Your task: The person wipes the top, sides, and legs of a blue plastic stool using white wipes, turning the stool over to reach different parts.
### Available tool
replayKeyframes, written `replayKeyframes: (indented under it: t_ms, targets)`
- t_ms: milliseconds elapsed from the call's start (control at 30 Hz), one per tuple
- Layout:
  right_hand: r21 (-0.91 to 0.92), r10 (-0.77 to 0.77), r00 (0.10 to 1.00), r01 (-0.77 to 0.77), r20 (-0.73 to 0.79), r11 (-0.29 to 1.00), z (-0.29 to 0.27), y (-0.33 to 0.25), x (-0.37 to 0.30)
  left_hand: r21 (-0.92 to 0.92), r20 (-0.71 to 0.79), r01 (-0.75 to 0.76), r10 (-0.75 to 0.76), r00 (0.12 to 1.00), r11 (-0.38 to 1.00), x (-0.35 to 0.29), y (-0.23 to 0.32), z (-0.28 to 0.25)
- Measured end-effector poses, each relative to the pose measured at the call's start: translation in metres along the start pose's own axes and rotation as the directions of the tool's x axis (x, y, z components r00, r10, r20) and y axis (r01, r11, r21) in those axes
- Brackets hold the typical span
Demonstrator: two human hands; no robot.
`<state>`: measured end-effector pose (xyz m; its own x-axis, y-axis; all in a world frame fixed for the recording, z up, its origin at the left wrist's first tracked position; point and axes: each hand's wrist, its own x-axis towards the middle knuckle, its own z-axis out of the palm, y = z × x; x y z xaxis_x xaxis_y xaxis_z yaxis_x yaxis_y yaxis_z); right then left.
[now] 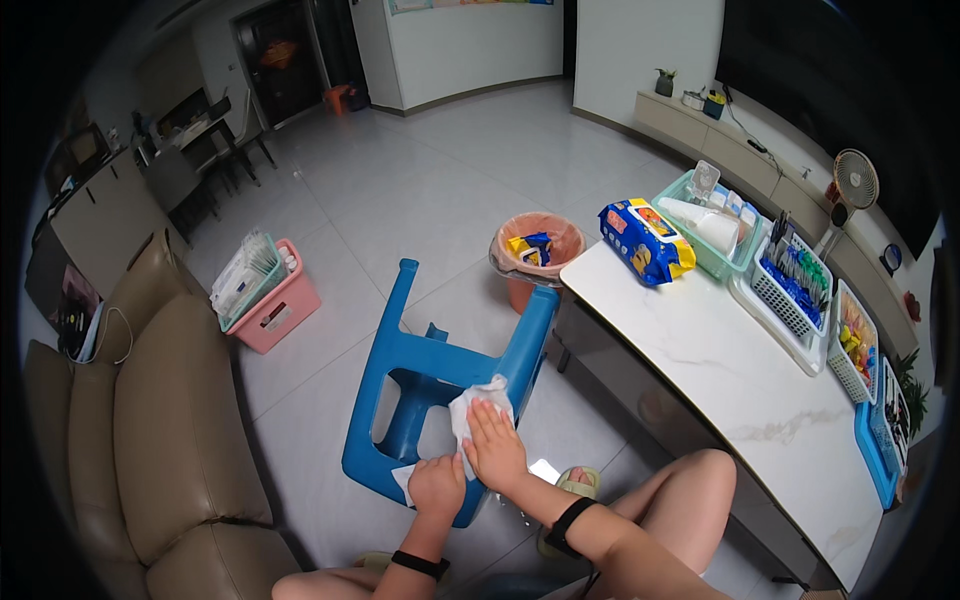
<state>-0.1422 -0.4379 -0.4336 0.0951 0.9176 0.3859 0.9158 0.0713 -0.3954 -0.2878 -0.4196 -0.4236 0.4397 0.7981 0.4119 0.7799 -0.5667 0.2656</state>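
Note:
A blue plastic stool [430,354] lies tipped over in front of me, its legs pointing away. My right hand [495,448] has its fingers stretched over a crumpled white wipe [478,395], holding it against the stool's right side. Lower down, my left hand [438,487] is closed on the near part of the stool. A white scrap [403,480], which looks like wipe material, pokes out beside that hand; whether it joins the other wipe is hidden.
Right of me stands a marble-patterned table [740,400] with a blue wipes pack [645,243], a green basket [745,250] and several small baskets. Beyond the stool is a pink bin [520,290]. A pink box [280,310] sits by the brown sofa [185,420] on the left.

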Motion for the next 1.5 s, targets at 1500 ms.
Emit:
replayKeyframes:
  t_ms: [1500]
  targets:
    - [-0.129, 0.31, 0.918, -0.348, -0.247, 0.929, -0.038, 0.109, 0.108, -0.053, 0.078, 0.024, -0.019, 0.997, 0.998, -0.001, 0.005, 0.005]
